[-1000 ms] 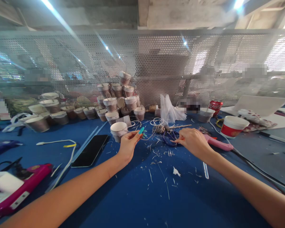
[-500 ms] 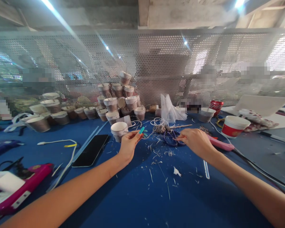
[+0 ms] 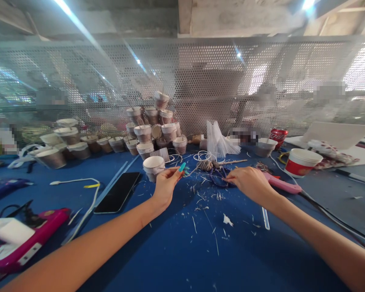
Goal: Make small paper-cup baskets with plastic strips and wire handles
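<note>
My left hand (image 3: 167, 184) is pinched at the centre, just right of a small white-rimmed pot (image 3: 153, 166). A thin strand runs from its fingertips toward a ball of grey twine (image 3: 205, 164). On the right, my right hand (image 3: 246, 180) has its fingers closed beside the dark blue scissors (image 3: 219, 177); what they hold, if anything, is too small to make out. A pink glue gun (image 3: 283, 184) lies partly behind my right hand.
Stacked small pots (image 3: 142, 133) stand at the back, near white mesh strips (image 3: 215, 142). A black phone (image 3: 118, 192) lies left; a red-and-white cup (image 3: 303, 163) and a red can (image 3: 278, 138) are right. Scraps litter the blue table (image 3: 182, 251).
My right hand has shifted very slightly left relative to the scissors. My left hand keeps its pinch beside the pot. The whole view has moved a little.
</note>
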A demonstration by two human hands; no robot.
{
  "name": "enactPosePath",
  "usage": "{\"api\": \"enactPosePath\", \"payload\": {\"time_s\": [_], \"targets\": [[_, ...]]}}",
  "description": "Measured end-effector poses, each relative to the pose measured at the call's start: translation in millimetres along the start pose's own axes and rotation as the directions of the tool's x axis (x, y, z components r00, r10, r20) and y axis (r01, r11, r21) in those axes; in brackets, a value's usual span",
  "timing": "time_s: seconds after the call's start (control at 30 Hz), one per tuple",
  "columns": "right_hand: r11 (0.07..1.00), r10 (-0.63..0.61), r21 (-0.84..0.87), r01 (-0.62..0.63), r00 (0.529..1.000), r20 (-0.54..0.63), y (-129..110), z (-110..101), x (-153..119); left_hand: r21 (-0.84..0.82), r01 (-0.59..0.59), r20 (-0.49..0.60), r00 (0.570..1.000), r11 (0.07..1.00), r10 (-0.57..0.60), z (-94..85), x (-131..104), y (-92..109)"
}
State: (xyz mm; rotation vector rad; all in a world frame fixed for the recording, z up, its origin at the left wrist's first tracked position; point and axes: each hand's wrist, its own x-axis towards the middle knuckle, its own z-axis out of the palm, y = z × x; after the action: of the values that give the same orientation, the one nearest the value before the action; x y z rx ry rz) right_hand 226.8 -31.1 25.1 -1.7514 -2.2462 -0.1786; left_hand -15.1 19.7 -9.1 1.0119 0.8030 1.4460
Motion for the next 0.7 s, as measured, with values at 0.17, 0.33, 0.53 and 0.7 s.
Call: {"api": "enactPosePath", "payload": {"time_s": [0.17, 0.33, 0.53, 0.7], "targets": [[0.996, 0.057, -0.058, -0.060, 0.997, -0.057, -8.5, -2.1, -3.0, -0.003, 0.017, 0.006, 1.000, 1.000, -0.017, 3.1, -2.0, 2.5], [1.000, 0.011, -0.024, -0.014, 0.996, -0.094, -7.5, -0.9, -2.3, 0.017, 0.008, 0.016, 1.000, 1.000, -0.008, 1.8, -1.9, 2.1], [0.999, -0.046, -0.031, 0.043, 0.994, -0.095, -1.9, 0.2, 0.4, -0.023, -0.018, 0.021, 1.000, 1.000, 0.019, 0.0, 0.5, -0.4], [0.999, -0.026, -0.035, 0.022, 0.993, -0.116, -2.4, -1.0, -1.2, -0.025, 0.007, 0.026, 1.000, 1.000, -0.006, 1.9, -1.1, 2.1]]}}
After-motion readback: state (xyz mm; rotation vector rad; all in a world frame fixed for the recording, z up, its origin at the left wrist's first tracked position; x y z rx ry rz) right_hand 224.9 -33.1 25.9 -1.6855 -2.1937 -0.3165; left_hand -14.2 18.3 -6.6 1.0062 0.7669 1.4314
